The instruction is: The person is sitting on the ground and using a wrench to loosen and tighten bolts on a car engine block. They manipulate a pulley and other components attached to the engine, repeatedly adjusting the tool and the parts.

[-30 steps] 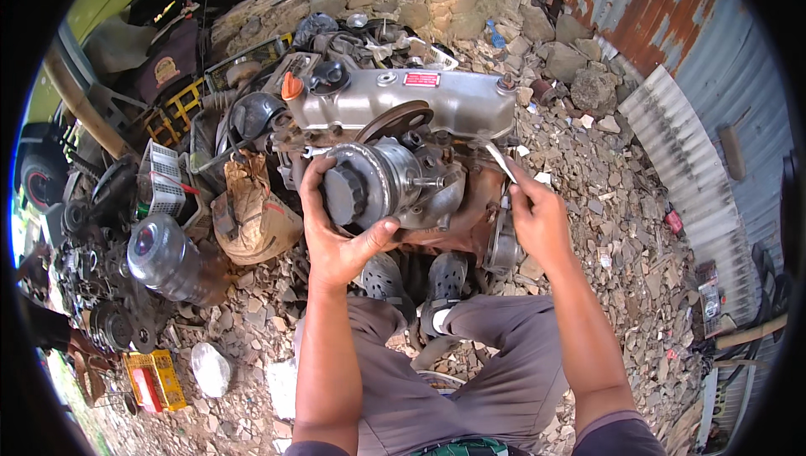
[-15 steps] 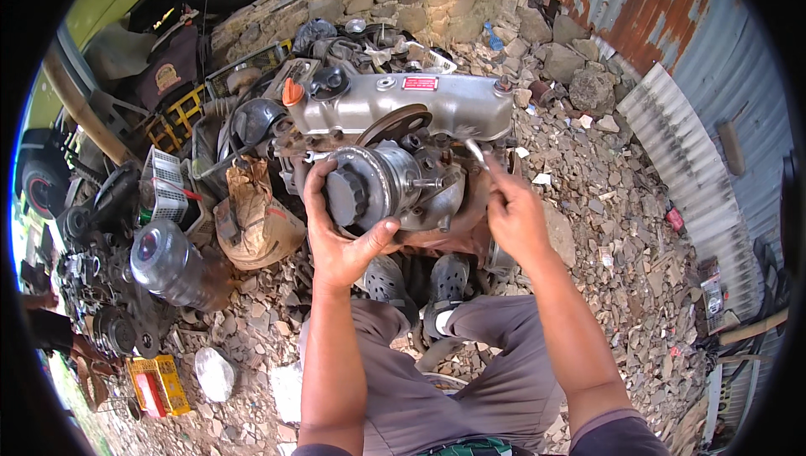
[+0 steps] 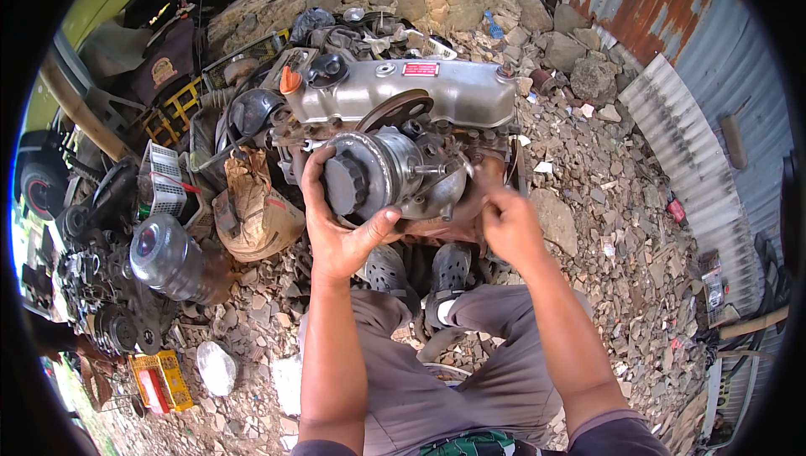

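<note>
The left hand [image 3: 342,242], its grip curved wide, holds a round metal pump [image 3: 393,172] with a ribbed black cap [image 3: 348,186] over the near edge of a smooth-topped engine [image 3: 462,96]. The right hand [image 3: 512,225] pinches a slim, blurred tool [image 3: 468,167]. Jagged rubble [image 3: 621,229] spreads around; a crumpled sack [image 3: 259,225] and clear jug [image 3: 172,256] lie left.

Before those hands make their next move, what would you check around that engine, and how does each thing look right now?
1. Left hand steadying the round metal part: ok, fingers and thumb spread around its near end.
2. Right hand closed on the thin tool: ok as far as the blur shows.
3. Tool's tip touching the engine: cannot tell, too blurred.
4. Black cap on the metal part: ok, in place; its tightness cannot be seen.
5. Gloves worn: not ok, both hands are bare.
6. Firm ground near the shoes: not ok, I'd say; loose stones surround them.
</note>
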`<state>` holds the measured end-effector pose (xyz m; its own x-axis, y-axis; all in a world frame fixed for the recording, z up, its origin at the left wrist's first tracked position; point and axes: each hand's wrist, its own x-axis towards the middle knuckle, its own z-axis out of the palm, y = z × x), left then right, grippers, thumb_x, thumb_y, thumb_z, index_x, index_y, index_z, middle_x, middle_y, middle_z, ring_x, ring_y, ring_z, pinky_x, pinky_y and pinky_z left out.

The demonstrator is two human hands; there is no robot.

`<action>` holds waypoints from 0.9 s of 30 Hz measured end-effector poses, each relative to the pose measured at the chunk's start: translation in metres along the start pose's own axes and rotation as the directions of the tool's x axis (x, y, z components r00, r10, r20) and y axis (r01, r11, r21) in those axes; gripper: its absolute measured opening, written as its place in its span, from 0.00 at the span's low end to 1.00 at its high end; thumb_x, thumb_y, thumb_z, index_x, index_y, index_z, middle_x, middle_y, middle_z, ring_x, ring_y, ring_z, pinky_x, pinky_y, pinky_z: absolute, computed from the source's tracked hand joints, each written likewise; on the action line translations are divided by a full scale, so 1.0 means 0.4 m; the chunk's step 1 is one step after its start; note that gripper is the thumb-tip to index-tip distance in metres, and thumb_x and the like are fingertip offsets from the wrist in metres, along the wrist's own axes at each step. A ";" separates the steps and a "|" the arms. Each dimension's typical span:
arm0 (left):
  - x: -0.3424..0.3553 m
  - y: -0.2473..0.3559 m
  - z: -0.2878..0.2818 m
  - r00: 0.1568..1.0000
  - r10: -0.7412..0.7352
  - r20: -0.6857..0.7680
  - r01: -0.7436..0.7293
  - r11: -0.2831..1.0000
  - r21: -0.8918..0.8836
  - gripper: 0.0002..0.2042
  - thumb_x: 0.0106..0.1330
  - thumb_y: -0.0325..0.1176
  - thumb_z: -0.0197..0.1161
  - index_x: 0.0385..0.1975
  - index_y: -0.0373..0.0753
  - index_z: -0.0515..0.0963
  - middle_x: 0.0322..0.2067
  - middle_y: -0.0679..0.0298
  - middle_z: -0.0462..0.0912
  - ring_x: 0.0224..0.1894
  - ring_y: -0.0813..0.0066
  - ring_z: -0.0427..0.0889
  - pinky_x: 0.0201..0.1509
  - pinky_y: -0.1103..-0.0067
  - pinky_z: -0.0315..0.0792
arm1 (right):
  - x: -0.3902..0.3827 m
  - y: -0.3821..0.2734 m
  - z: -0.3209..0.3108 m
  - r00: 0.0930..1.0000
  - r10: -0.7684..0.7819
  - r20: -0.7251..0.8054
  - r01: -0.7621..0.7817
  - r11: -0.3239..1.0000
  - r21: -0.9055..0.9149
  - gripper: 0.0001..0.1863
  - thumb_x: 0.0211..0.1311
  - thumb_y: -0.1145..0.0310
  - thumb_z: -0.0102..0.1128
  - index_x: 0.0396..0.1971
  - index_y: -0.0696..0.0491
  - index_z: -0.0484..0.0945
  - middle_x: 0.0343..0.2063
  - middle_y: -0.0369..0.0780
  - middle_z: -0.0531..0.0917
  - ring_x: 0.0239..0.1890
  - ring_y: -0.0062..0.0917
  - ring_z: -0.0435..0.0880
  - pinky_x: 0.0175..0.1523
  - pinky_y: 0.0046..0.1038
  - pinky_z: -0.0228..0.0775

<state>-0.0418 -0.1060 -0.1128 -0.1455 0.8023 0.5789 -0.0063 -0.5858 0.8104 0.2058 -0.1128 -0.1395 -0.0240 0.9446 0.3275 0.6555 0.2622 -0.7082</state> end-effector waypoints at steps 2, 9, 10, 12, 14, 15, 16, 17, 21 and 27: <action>-0.002 -0.002 -0.004 1.000 0.010 0.006 -0.010 1.000 0.016 0.53 0.44 0.46 0.84 0.67 0.35 0.58 0.61 0.56 0.66 0.63 0.63 0.68 0.69 0.68 0.62 | -0.028 0.001 0.001 0.993 0.113 0.034 -0.114 0.993 0.031 0.26 0.60 0.78 0.52 0.60 0.51 0.77 0.36 0.50 0.85 0.37 0.38 0.83 0.45 0.31 0.74; 0.001 0.006 -0.015 0.991 0.119 0.065 -0.130 0.969 0.211 0.35 0.70 0.53 0.58 0.69 0.36 0.59 0.65 0.56 0.64 0.67 0.64 0.62 0.72 0.68 0.54 | -0.082 -0.057 -0.034 0.985 0.132 -0.111 -0.082 0.924 0.374 0.26 0.68 0.79 0.48 0.67 0.55 0.70 0.41 0.36 0.83 0.35 0.14 0.75 0.44 0.19 0.70; -0.005 0.012 -0.011 0.995 0.087 0.051 -0.095 0.978 0.186 0.36 0.70 0.54 0.58 0.69 0.36 0.58 0.65 0.56 0.64 0.66 0.64 0.62 0.72 0.69 0.54 | -0.082 -0.083 -0.012 0.987 0.113 -0.118 -0.063 0.930 0.363 0.27 0.67 0.79 0.48 0.67 0.54 0.69 0.40 0.36 0.84 0.34 0.16 0.76 0.42 0.21 0.71; -0.006 0.018 -0.001 0.998 0.060 0.031 -0.065 0.983 0.172 0.36 0.70 0.55 0.58 0.69 0.36 0.59 0.64 0.56 0.65 0.65 0.64 0.63 0.71 0.69 0.54 | -0.078 -0.137 0.011 0.984 0.177 0.002 -0.167 0.925 0.342 0.28 0.64 0.79 0.50 0.66 0.55 0.70 0.47 0.55 0.84 0.39 0.36 0.87 0.45 0.31 0.77; -0.003 0.022 0.008 0.997 0.077 0.029 -0.082 0.967 0.240 0.37 0.70 0.57 0.58 0.69 0.36 0.60 0.63 0.56 0.65 0.64 0.65 0.63 0.71 0.69 0.55 | -0.122 -0.140 0.103 0.990 0.046 -0.134 -0.018 0.979 0.201 0.37 0.56 0.83 0.53 0.69 0.55 0.64 0.36 0.57 0.82 0.35 0.49 0.83 0.43 0.42 0.76; -0.003 0.022 0.005 0.995 0.092 0.027 -0.096 0.959 0.265 0.37 0.70 0.57 0.58 0.69 0.36 0.60 0.63 0.56 0.65 0.64 0.65 0.63 0.71 0.69 0.55 | -0.143 -0.128 0.143 0.957 -0.211 -0.200 0.238 0.964 0.118 0.38 0.54 0.84 0.53 0.70 0.57 0.61 0.33 0.57 0.81 0.36 0.51 0.82 0.43 0.45 0.75; -0.002 0.018 0.000 0.994 0.109 0.020 -0.110 0.952 0.287 0.37 0.70 0.58 0.58 0.68 0.35 0.60 0.62 0.56 0.65 0.64 0.65 0.63 0.70 0.69 0.55 | -0.186 -0.175 0.141 0.997 -0.032 -0.073 0.048 0.972 0.229 0.35 0.54 0.84 0.52 0.67 0.61 0.65 0.34 0.57 0.81 0.37 0.51 0.82 0.44 0.45 0.74; -0.002 0.018 -0.001 0.994 0.105 0.024 -0.107 0.951 0.289 0.37 0.70 0.58 0.57 0.68 0.35 0.60 0.62 0.55 0.65 0.64 0.65 0.63 0.71 0.69 0.55 | -0.204 -0.170 0.141 1.000 0.016 0.000 -0.016 0.959 0.283 0.33 0.55 0.84 0.52 0.66 0.59 0.67 0.34 0.56 0.81 0.37 0.50 0.82 0.44 0.44 0.74; -0.002 0.016 -0.002 0.993 0.115 0.020 -0.115 0.947 0.300 0.38 0.69 0.58 0.58 0.69 0.35 0.60 0.63 0.55 0.65 0.65 0.65 0.63 0.71 0.69 0.55 | -0.181 -0.135 0.092 0.981 0.096 -0.170 -0.028 0.931 0.363 0.30 0.59 0.82 0.52 0.64 0.52 0.72 0.33 0.54 0.82 0.35 0.48 0.83 0.43 0.38 0.76; -0.003 0.009 0.011 0.995 0.103 0.007 -0.101 0.958 0.267 0.39 0.68 0.58 0.60 0.69 0.35 0.60 0.63 0.55 0.65 0.66 0.65 0.63 0.71 0.69 0.55 | -0.108 -0.169 0.112 0.981 0.153 -0.115 -0.113 0.948 0.297 0.33 0.58 0.81 0.53 0.67 0.59 0.65 0.32 0.59 0.80 0.33 0.50 0.82 0.40 0.43 0.74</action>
<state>-0.0371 -0.1086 -0.1103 -0.1389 0.7383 0.6600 0.2732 -0.6120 0.7421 0.1288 -0.1624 -0.1338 0.1639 0.9444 0.2849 0.3999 0.2004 -0.8944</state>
